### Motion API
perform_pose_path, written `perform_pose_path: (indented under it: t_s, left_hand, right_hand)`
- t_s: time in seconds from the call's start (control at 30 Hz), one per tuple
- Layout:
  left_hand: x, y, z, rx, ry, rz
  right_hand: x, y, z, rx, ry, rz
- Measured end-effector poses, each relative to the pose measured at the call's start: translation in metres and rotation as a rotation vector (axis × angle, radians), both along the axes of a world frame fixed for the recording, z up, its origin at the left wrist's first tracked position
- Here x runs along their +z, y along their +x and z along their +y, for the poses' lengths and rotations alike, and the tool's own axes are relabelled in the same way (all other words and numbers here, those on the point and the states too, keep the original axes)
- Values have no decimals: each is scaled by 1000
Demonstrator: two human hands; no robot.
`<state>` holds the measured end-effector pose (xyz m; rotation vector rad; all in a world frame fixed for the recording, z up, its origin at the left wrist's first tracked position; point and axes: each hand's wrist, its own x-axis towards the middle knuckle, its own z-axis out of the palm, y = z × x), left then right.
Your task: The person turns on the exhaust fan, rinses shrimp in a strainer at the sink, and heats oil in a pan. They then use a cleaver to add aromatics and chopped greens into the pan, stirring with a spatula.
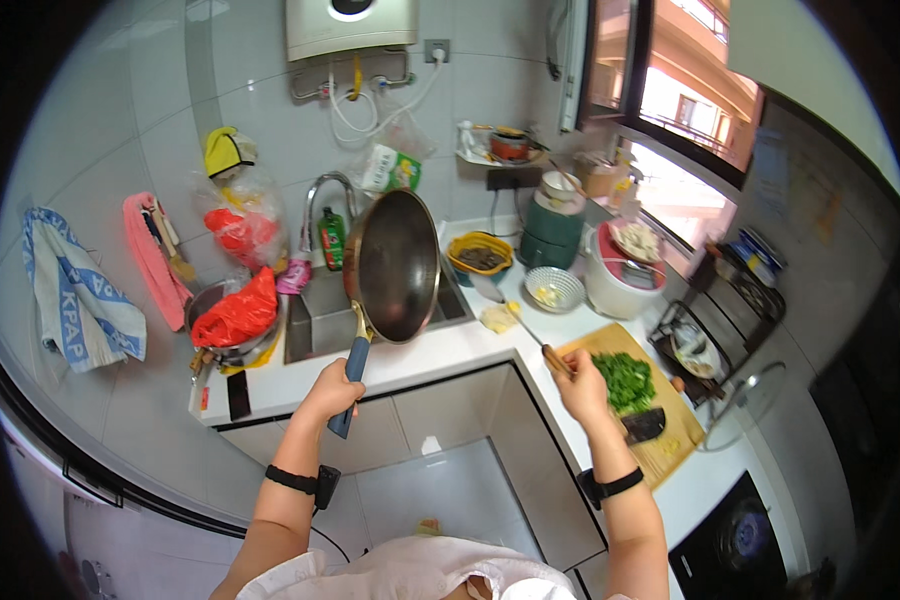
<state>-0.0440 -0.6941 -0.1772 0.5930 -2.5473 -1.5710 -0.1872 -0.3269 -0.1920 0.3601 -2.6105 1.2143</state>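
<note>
My left hand [331, 390] grips the blue-grey handle of a dark wok [399, 266]. The wok is tipped up on its side above the front of the steel sink [311, 330], its bare inside turned to the right. My right hand [581, 386] holds the wooden handle of a metal spatula [521, 321], whose blade points away over the white counter. Below that hand lies a wooden cutting board [682, 431] with chopped green leaves [624, 382] and a dark-bladed knife [645, 426]. A pale yellowish lump [499, 319] rests on the counter by the spatula.
Behind the board stand a patterned bowl [555, 289], a white rice cooker [622, 292], a green appliance [551, 232] and a yellow basket [481, 253]. A pot with a red bag [238, 311] and a phone [238, 396] are at left. A lit gas burner [750, 534] is lower right.
</note>
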Motion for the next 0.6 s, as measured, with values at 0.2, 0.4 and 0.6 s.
perform_pose_path:
  t_s: [0.2, 0.4, 0.6]
  left_hand:
    - [-37, -36, -103, 159, -778, -177]
    - [-92, -48, -127, 213, -763, -17]
    - [-111, -33, -118, 226, -699, 6]
  right_hand:
    - [-6, -53, -163, 90, 310, 226]
    - [-21, -96, -234, 140, 304, 321]
    - [-40, -94, -257, 223, 179, 321]
